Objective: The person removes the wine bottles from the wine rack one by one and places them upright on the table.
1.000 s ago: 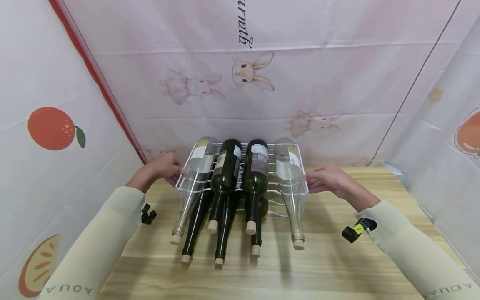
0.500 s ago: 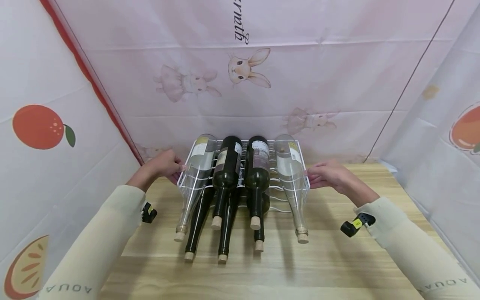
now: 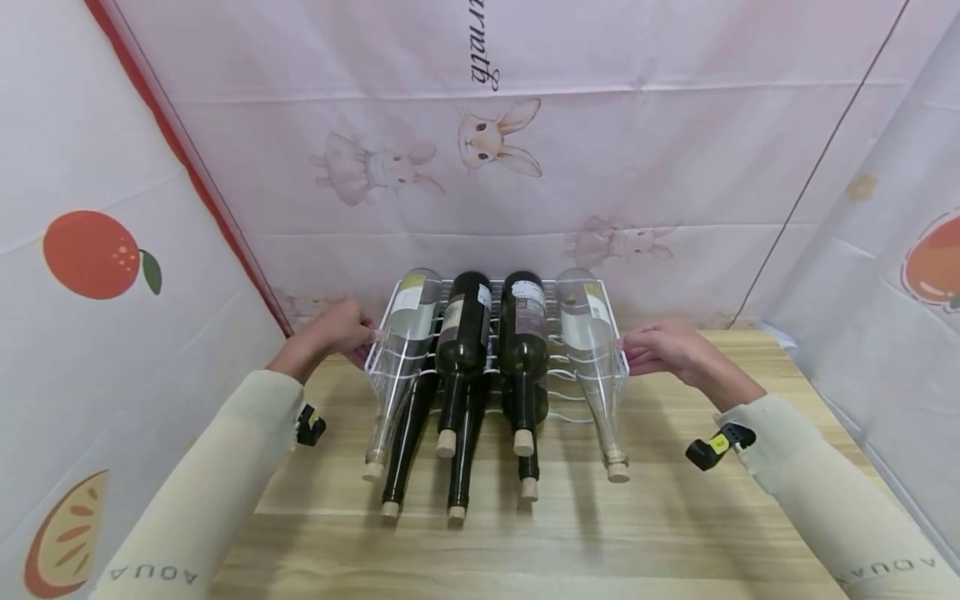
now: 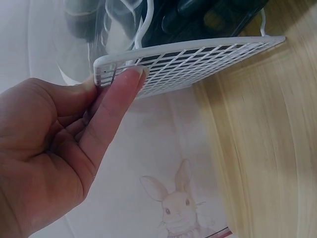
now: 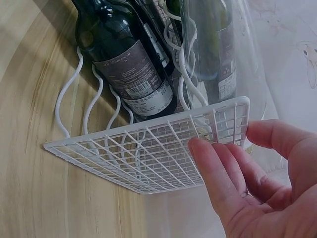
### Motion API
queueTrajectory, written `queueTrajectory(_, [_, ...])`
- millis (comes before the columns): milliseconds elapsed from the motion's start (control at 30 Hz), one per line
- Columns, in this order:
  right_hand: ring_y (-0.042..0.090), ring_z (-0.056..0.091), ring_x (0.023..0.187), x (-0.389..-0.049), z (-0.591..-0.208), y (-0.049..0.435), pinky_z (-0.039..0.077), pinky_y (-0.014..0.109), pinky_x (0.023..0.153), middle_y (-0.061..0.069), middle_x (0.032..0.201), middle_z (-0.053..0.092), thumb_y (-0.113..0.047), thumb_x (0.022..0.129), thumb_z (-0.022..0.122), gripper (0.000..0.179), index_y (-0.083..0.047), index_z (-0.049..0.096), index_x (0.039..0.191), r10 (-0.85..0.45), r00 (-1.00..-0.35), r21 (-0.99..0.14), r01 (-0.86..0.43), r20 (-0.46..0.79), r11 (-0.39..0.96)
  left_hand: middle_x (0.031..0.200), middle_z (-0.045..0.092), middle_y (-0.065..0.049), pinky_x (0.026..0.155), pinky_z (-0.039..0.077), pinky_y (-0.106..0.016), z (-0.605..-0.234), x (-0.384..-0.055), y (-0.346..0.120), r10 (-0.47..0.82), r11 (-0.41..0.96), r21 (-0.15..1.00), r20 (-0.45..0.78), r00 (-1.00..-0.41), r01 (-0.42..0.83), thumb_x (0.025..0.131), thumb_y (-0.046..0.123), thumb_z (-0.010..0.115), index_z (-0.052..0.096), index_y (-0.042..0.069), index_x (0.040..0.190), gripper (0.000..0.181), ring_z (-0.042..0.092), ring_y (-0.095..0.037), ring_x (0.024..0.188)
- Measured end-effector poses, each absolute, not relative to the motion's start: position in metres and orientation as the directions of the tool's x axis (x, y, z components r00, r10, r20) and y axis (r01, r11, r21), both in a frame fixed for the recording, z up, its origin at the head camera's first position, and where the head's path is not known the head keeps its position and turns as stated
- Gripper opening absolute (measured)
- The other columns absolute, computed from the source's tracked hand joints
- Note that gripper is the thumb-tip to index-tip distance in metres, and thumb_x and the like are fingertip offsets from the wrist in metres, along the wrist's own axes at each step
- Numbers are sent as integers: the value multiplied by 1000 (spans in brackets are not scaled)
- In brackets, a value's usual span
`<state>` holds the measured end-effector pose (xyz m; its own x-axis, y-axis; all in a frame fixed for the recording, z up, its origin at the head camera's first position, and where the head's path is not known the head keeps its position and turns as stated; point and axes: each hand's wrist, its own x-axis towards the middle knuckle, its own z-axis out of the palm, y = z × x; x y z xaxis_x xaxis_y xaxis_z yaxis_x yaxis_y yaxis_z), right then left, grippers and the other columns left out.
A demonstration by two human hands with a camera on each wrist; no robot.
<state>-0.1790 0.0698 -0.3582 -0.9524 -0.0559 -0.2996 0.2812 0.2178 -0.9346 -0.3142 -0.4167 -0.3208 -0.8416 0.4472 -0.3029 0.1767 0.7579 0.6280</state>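
Observation:
A white wire wine rack stands near the back of the table. On its upper tier lie a clear bottle at the left, two dark wine bottles in the middle and a clear bottle at the right. Three dark bottles lie below, corked necks pointing toward me. My left hand pinches the top edge of the left mesh side, thumb inside view's near corner. At the opposite side, my right hand grips the top edge, fingertips against the mesh.
Behind the rack hangs a pink cloth wall printed with rabbits, close to its back. White printed sheets enclose the left and right. Wood-grain table surface extends in front of the bottle necks.
The rack with its bottles has shifted slightly to the right, both hands moving along with it. The hold on each side stays the same.

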Motion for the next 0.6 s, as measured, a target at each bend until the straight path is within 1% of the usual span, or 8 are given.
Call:
queueTrajectory(367, [15,77,81,-177,-360,70,65,33,81,2,87,78,-10,100,61,42,20,54,130,-42,-952,-935,288,-303,207,89,77,-25,71,66,-38,-321,-316,-417,459,753,632,-306,-834,183,104,11,59,70,-12,107,26,76,-23,69])
queueTrajectory(467, [14,77,82,-178,-361,70,65,33,82,1,89,78,-10,100,60,43,19,54,131,-42,-952,-933,288,-304,215,88,76,-26,71,66,-39,-322,-316,-418,468,751,631,-297,-832,197,104,10,59,70,-13,105,26,75,-22,67])
queueTrajectory(600, [14,77,83,-178,-361,70,65,32,83,1,91,79,-11,101,58,44,18,53,134,-41,-954,-931,281,-298,234,87,76,-27,75,66,-43,-323,-316,-420,475,745,636,-291,-831,203,104,9,59,70,-14,106,25,75,-21,66])
